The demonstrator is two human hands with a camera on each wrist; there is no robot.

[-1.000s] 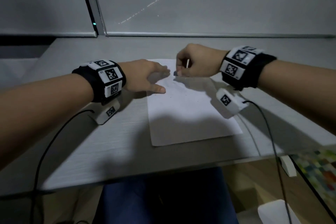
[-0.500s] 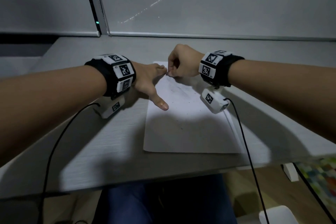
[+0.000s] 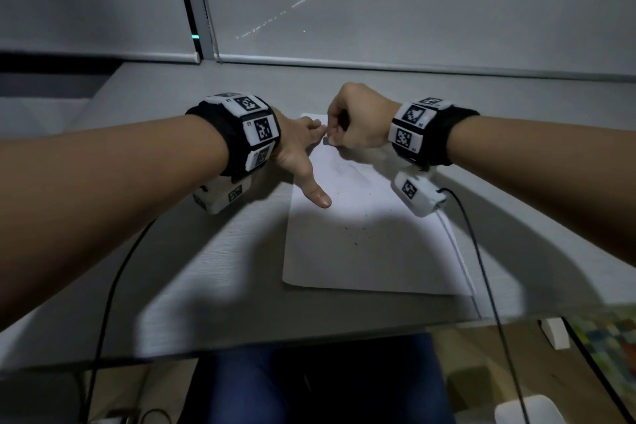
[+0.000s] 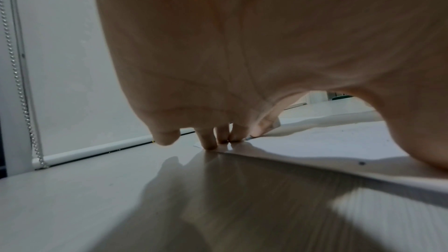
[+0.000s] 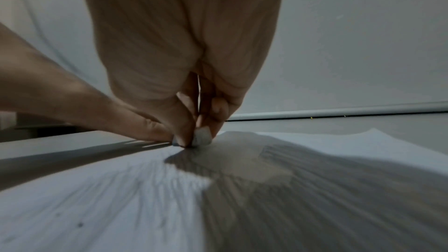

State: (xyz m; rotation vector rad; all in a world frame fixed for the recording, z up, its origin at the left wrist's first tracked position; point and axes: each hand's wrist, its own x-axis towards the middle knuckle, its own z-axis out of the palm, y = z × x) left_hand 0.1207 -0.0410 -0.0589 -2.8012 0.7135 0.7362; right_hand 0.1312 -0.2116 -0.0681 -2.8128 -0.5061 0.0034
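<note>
A white sheet of paper (image 3: 371, 244) lies flat on the grey desk (image 3: 192, 279), with faint pencil marks and dark crumbs on it. My left hand (image 3: 297, 151) presses straight fingers (image 4: 210, 142) onto the sheet's far left corner, thumb spread along the left edge. My right hand (image 3: 354, 120) is curled and pinches a small grey-white eraser (image 5: 202, 137) between thumb and fingertips. The eraser (image 3: 327, 141) touches the paper (image 5: 121, 198) right beside the left fingertips.
A roller blind (image 3: 413, 3) with a bottom bar closes the back of the desk, and its bead chain (image 4: 19, 83) hangs at the left. Black cables (image 3: 481, 268) trail from both wrists over the desk's front edge. A colourful mat (image 3: 609, 334) lies on the floor at right.
The right hand with the eraser has slid left to the sheet's far left corner. The left thumb has spread out along the paper's left edge while the fingers stay pressed.
</note>
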